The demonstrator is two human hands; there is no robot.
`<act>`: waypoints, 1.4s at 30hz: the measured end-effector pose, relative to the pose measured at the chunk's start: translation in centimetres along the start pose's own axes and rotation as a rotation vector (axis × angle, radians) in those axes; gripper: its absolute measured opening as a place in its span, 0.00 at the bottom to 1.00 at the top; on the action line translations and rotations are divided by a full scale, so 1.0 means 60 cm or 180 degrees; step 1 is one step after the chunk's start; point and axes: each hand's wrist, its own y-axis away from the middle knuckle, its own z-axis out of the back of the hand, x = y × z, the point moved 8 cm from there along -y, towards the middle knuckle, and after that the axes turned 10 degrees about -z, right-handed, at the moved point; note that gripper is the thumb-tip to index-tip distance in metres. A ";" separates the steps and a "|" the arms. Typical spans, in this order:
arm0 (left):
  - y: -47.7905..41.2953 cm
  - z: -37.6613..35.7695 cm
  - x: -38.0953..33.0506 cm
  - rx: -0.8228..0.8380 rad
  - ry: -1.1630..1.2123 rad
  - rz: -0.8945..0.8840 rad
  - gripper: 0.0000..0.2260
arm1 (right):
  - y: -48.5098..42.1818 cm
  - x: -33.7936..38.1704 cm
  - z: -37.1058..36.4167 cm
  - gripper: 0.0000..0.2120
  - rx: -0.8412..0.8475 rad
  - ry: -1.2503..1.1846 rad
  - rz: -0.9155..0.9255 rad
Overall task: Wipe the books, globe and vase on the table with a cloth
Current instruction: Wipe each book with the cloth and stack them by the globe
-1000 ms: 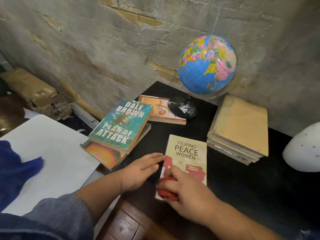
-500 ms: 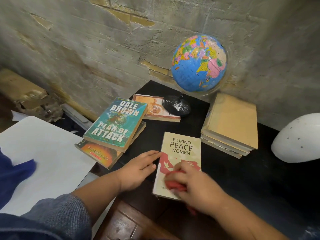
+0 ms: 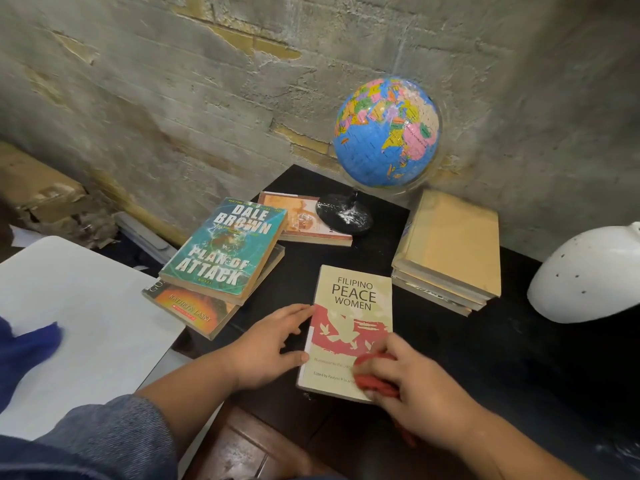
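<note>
Across goes the red cloth [image 3: 375, 382], from the near left of the cover a second ago to its near right corner now, and the right hand [image 3: 415, 386] goes with it. That hand's fingers are curled round the bunched cloth and press it down on the peace book [image 3: 353, 306]. The left hand [image 3: 273, 344] has not budged: fingers out fairly straight and together, their tips and the thumb against the book's left edge.

The peace book lies flat, cover up, at the front of the black table [image 3: 485, 341]. Its long axis runs away from the person, the title end pointing to the wall and leaning a little right, toward the globe [image 3: 386, 131]. Left of it the teal paperback [image 3: 225, 247] sits askew on an orange book [image 3: 194, 306]. To the right is a stack of tan books [image 3: 453, 244].
</note>
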 end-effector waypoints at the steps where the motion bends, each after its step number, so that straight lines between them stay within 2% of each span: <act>1: 0.000 0.002 -0.001 -0.0010 -0.0015 0.0005 0.33 | 0.007 0.004 -0.006 0.17 0.0145 0.0034 0.0100; 4: 0.003 0.008 -0.005 -0.0259 0.0015 0.0120 0.29 | 0.003 -0.026 0.006 0.16 0.0162 -0.0077 -0.0069; 7: 0.024 0.021 0.012 -0.0858 -0.0140 0.0696 0.11 | -0.010 -0.071 0.037 0.12 -0.0248 -0.0425 -0.0586; 8: 0.034 0.018 0.021 -0.0831 -0.0177 0.1003 0.08 | -0.012 -0.080 0.046 0.10 -0.0349 -0.0716 -0.0742; 10: 0.050 -0.010 0.040 -0.0311 0.0228 0.1574 0.15 | -0.010 -0.091 0.059 0.05 -0.0490 -0.1390 -0.0964; 12: 0.062 -0.053 0.037 0.0131 0.1471 0.1842 0.19 | -0.009 -0.093 0.060 0.08 -0.0432 -0.1710 -0.1048; 14: 0.065 -0.074 0.023 0.0056 0.2556 0.1836 0.16 | -0.010 -0.089 0.052 0.07 -0.0265 -0.1709 -0.1062; 15: 0.065 -0.076 0.021 -0.0057 0.2773 0.1814 0.15 | -0.010 -0.087 0.048 0.06 -0.0202 -0.1667 -0.1075; 18: 0.062 -0.067 0.010 -0.0167 0.2767 0.1666 0.10 | -0.008 -0.086 0.046 0.05 -0.0143 -0.1840 -0.1165; 22: 0.055 -0.018 -0.013 -0.0330 0.2498 0.1258 0.09 | -0.001 -0.089 0.033 0.05 0.0219 -0.2234 -0.1400; 25: 0.059 0.025 -0.028 -0.0294 0.2429 0.0877 0.11 | 0.005 -0.081 0.013 0.15 0.0833 -0.2503 -0.1381; 27: 0.067 0.039 -0.033 -0.0124 0.2462 0.0702 0.18 | 0.011 -0.062 0.001 0.21 0.1248 -0.2920 -0.1113; 29: 0.072 0.041 -0.036 0.0051 0.2460 0.0635 0.17 | 0.017 -0.045 0.004 0.26 0.1391 -0.3316 -0.0740; 31: 0.065 0.042 -0.045 0.0074 0.2486 0.0607 0.13 | 0.022 -0.043 0.023 0.28 0.1236 -0.3625 -0.0435; 33: 0.041 0.044 -0.061 0.0008 0.2562 0.0538 0.13 | 0.026 -0.058 0.051 0.32 0.0914 -0.3892 -0.0376; 35: 0.003 0.044 -0.084 -0.0103 0.2522 0.0541 0.14 | 0.030 -0.093 0.085 0.37 0.0503 -0.4227 -0.0480; 39: -0.100 0.039 -0.108 -0.0494 0.2046 0.0769 0.08 | 0.040 -0.169 0.144 0.48 -0.0190 -0.4452 -0.0851; 40: -0.127 0.036 -0.110 -0.0605 0.1912 0.0787 0.07 | 0.041 -0.184 0.156 0.45 -0.0290 -0.4446 -0.0949; 42: -0.177 0.034 -0.116 -0.0901 0.1804 0.0741 0.08 | 0.039 -0.207 0.181 0.28 -0.0480 -0.4435 -0.1119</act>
